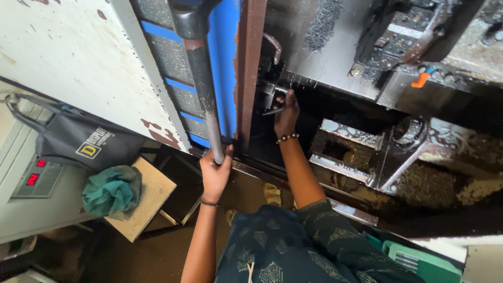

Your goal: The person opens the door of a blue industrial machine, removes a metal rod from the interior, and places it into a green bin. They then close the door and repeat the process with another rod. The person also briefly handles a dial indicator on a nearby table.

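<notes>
My left hand [216,173] grips the lower end of a long grey metal bar handle [204,94] on the blue sliding door [225,68] of a machine. My right hand [286,116] reaches inside the machine's dark enclosure and holds a thin dark tool [273,111] against a metal chuck or fixture [268,89]. A bead bracelet sits on my right wrist and a thin band on my left. What the tool's tip touches is hidden in shadow.
Oily metal slideways and chip-covered surfaces [398,157] fill the machine's interior. A white panel [78,57] lies at left, with a dark bag [84,139], a green cloth [112,191] on a wooden stool [152,194], and a red digital display [34,175]. A green crate [424,262] sits at lower right.
</notes>
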